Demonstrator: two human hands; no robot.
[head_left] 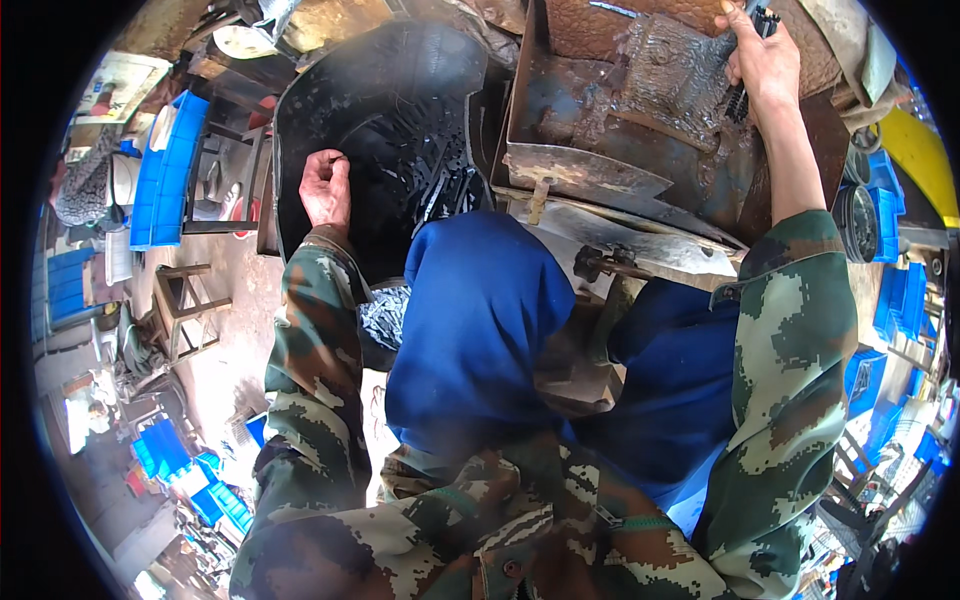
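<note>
My left hand (327, 190) is at the left side of a black basin (375, 75), with its fingers curled together; whatever they may hold is too small to make out. Dark, narrow metal strips (440, 160) lie loose in the basin, to the right of that hand. Stretched out to the far right, my right hand (768, 65) is closed around a black, ridged, bar-like thing (738, 103), whose kind I cannot tell. This hand is over a rusty metal tray (590, 165), beside a wet, brown-coated block (675, 75) in it.
Blue cloth (480, 320) covers my knees, close to the basin. Below the basin's edge stands a container of shiny metal pieces (385, 317). A dark metal fitting (610, 265) sticks out under the tray. Blue bins (168, 170) and a wooden stool (190, 310) stand at the left.
</note>
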